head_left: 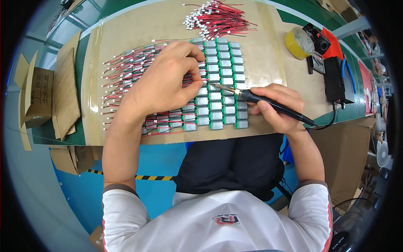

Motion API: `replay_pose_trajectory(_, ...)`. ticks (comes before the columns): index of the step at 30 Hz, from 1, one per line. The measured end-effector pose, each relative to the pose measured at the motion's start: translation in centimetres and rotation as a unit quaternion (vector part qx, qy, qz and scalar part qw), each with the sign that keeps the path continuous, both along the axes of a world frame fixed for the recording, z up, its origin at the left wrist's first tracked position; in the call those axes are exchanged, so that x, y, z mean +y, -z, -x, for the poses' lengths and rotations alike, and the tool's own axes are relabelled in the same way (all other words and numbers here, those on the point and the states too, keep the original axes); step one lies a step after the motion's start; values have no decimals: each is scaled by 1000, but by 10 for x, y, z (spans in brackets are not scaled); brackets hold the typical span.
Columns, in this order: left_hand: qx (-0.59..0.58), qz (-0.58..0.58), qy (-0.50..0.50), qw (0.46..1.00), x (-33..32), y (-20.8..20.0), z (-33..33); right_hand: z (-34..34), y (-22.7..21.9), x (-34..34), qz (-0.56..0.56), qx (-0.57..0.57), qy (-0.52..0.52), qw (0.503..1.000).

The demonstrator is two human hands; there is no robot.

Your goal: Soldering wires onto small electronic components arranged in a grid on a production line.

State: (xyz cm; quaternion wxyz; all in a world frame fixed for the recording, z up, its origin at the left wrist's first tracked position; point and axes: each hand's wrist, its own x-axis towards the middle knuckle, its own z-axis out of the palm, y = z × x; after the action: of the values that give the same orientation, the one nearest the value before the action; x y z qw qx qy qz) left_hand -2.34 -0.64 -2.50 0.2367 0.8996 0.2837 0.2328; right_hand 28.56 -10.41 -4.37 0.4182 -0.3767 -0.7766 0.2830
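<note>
Centre of frame: my right hand (280, 107) grips the soldering iron (248, 96); my left hand (170, 80) pinches a red wire (205, 80) among grey cells (215, 106). Risk: tremor could slip the tip (216, 85), scorching wire or fingertips (195, 87).

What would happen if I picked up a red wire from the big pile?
The red wires would probably bend easily, since they look thin and some curve. Each is likely light, being so skinny, with small white plugs on the ends. Grabbing one might drag others along, because they lie crisscrossed in a heap.
</note>
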Motion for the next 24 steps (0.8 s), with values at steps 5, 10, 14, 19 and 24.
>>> replay_pose_trajectory(5,1,-8,-2,1000,-2,0,1,1,-2,1,-4,-7,-8,1000)
replay_pose_trajectory(10,-1,-5,-1,1000,-1,1,0,1,-2,2,1,-7,-6,1000)
replay_pose_trajectory(14,3,-6,-2,1000,-1,1,0,2,1,3,-15,-2,-3,1000)
replay_pose_trajectory(19,7,-6,-3,1000,-2,0,0,2,4,3,-36,16,7,999)
replay_pose_trajectory(24,6,-7,-2,1000,-2,-1,0,3,2,3,-49,5,4,999)
